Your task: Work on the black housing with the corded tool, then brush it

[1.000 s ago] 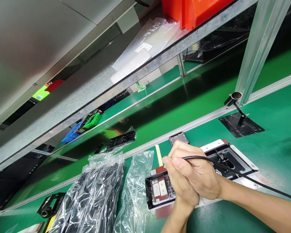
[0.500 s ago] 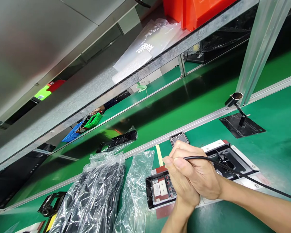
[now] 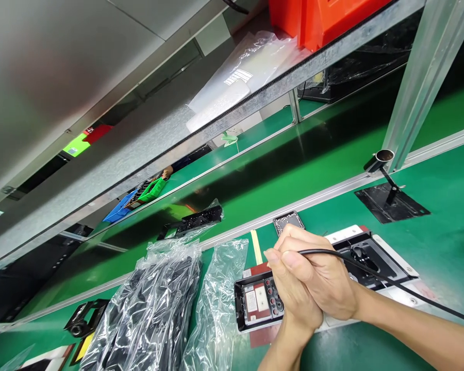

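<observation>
Head view, right hand (image 3: 325, 281) hides tool tip

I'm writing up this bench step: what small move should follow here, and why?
Probably hold steady: the right hand pinches the black cabled tool over the open black housing, braced on the left hand; its tip is hidden.

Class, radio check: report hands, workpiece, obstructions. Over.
Right hand grips black cable; left hand pressed under it. Both over black housing in fixture. Plastic bags lie beside it, apart.
</observation>
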`<state>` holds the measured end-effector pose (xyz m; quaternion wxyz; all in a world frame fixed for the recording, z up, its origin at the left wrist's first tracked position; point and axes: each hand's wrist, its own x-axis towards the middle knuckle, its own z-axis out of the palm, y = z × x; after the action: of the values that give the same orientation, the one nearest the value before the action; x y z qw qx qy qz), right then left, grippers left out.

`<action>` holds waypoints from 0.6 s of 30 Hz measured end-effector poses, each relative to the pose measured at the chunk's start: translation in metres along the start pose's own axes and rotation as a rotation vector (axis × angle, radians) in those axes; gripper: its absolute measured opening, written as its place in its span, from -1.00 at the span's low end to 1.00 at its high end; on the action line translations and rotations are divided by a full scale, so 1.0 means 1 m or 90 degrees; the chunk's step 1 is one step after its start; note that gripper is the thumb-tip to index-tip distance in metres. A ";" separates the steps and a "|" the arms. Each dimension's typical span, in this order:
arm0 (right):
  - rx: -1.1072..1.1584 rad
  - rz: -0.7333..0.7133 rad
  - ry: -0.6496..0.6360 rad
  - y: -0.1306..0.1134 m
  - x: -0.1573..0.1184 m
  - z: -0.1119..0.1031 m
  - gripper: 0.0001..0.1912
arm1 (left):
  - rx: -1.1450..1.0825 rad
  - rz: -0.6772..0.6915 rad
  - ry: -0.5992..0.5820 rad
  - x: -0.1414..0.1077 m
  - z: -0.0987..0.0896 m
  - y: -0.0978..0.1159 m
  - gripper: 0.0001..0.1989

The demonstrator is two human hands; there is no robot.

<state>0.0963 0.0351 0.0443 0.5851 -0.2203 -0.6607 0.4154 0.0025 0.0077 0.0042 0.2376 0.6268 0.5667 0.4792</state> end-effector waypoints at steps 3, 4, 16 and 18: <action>0.001 0.013 0.003 0.000 0.001 0.000 -0.55 | -0.011 0.009 0.023 0.001 0.000 0.004 -0.15; 0.001 0.013 0.001 0.000 0.001 0.000 -0.55 | -0.018 0.009 0.024 0.001 0.000 0.006 -0.16; -0.012 -0.018 -0.013 -0.001 -0.005 -0.002 -0.61 | -0.013 0.067 0.023 -0.003 0.002 0.004 -0.16; -0.003 -0.023 -0.010 -0.002 -0.004 -0.002 -0.62 | -0.023 0.067 -0.002 -0.002 0.002 0.006 -0.16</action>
<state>0.0991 0.0313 0.0429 0.5869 -0.2067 -0.6700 0.4049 0.0076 0.0046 0.0078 0.2244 0.6522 0.5236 0.5001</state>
